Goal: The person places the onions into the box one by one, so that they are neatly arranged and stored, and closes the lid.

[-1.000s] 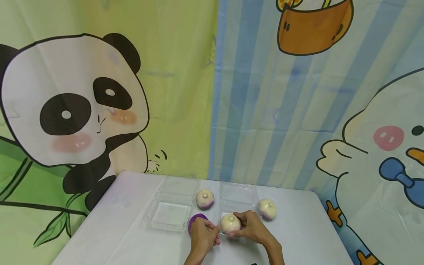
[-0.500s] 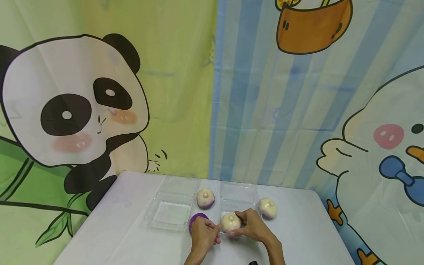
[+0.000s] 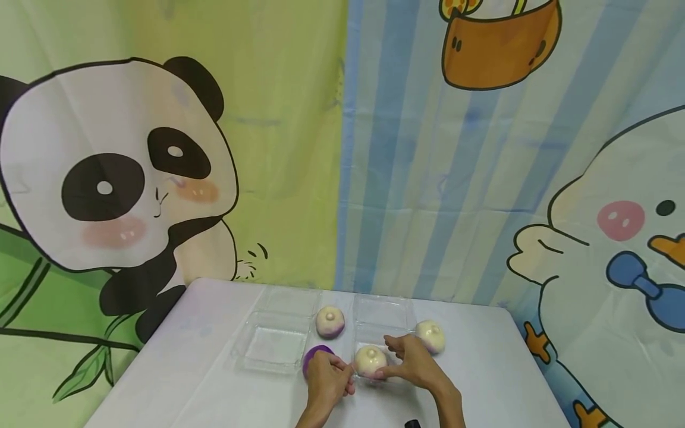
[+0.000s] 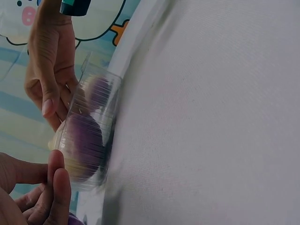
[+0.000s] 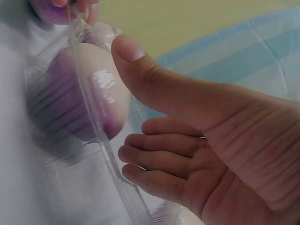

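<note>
A round cream-and-purple onion-like thing [image 3: 370, 361] with a small knob on top sits in the near half of the right-hand clear plastic box [image 5: 110, 161]. My left hand [image 3: 326, 380] pinches the left near corner of this box's rim between thumb and fingers. On the other side, my right hand [image 3: 420, 362] stands apart from the onion-like thing, thumb spread from the fingers and nothing between them. Seen from the right wrist, its fingers [image 5: 159, 159] are loosely bent beside the box rim. The box's lid [image 3: 384, 312] lies folded back behind.
Another clear box [image 3: 275, 348] stands with its lid back at left. One similar onion-like thing [image 3: 330, 322] lies between the boxes, another [image 3: 430, 337] right of them. A purple round thing [image 3: 316, 352] is partly hidden by my left hand. All rest on a white-covered table [image 3: 214, 392].
My right hand has let go of the onion-like thing in the box: its fingers have lifted and spread to the right. The left hand stays at the box corner.
</note>
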{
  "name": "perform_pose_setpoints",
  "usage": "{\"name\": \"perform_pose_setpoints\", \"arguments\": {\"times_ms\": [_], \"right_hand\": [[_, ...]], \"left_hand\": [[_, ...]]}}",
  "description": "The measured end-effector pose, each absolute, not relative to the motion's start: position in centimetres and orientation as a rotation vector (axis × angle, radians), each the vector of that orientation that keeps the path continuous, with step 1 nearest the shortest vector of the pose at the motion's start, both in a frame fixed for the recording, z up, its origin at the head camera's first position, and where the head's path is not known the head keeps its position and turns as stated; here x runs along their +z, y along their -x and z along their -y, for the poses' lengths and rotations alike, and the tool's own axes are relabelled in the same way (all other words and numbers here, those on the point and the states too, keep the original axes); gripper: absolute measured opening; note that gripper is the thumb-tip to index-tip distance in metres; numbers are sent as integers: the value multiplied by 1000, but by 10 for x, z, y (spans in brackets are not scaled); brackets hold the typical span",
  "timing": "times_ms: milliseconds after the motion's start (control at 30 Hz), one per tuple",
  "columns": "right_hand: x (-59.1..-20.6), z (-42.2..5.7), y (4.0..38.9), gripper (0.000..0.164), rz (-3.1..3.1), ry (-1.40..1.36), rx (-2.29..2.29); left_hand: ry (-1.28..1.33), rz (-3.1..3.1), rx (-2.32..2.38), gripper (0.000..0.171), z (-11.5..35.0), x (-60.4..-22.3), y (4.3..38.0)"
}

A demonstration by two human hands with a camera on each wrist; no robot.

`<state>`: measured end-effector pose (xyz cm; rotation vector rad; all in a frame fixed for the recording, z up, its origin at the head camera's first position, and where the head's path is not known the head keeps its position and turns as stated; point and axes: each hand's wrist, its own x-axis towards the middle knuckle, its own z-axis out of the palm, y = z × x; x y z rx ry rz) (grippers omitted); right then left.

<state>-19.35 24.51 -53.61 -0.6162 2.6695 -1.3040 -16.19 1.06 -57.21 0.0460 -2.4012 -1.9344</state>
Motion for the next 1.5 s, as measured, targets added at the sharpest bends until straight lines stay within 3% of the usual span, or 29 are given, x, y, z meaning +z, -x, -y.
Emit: {"name": "perform_pose_setpoints", "arguments": {"times_ms": [433, 1000, 1500], "right_hand": [[-527, -258, 193, 89, -2742, 612, -1411], [-521, -283, 188, 86, -2897, 315, -1570], [-524, -308, 187, 82, -3144, 266, -1500]], "left_hand": [[-33, 2419, -1916, 21, -10, -573, 165], [-44, 2413, -1930, 18, -10, -572, 163], [-46, 2428, -1928, 18, -10, -573, 164]]}}
